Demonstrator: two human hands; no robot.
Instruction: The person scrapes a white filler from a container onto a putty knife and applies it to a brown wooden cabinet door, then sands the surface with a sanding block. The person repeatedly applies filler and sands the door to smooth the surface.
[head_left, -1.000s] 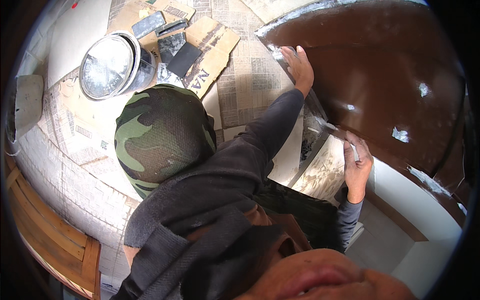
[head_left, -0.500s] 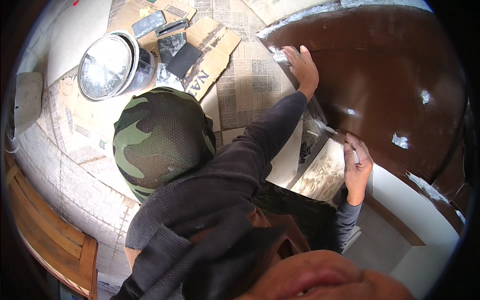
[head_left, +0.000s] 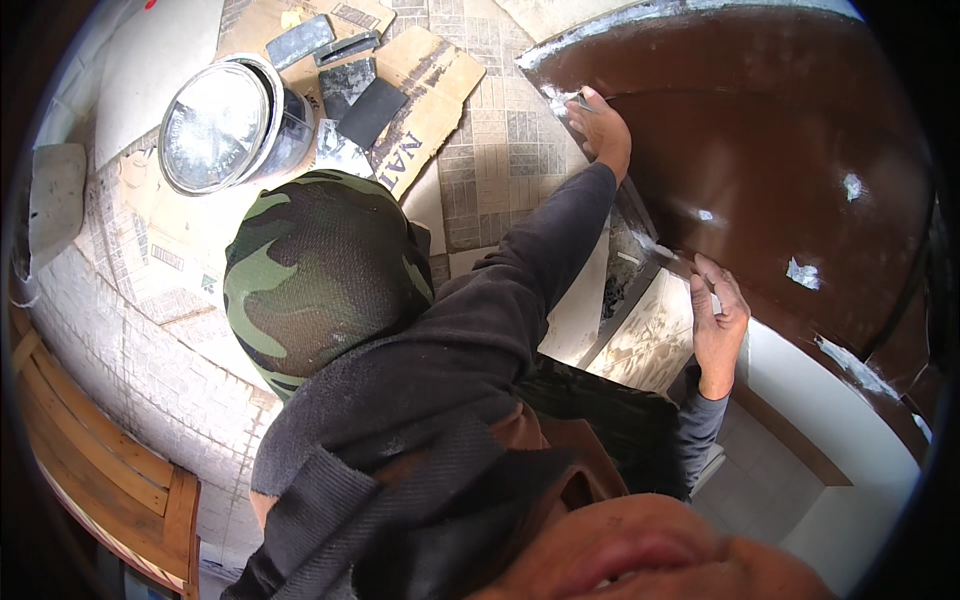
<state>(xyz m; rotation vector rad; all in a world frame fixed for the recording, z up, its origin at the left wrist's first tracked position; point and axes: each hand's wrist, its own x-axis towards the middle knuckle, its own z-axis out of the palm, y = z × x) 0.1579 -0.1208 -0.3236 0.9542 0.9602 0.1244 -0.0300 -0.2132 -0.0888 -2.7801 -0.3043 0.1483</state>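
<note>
Head view | left hand on brown door | fingertips hidden

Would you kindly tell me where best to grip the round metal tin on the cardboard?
Probably grip the metal tin around its side wall just under the rim, coming from above. Its wide lid is shut and flat, offering no handle, and flat pads lie close beside it.
</note>
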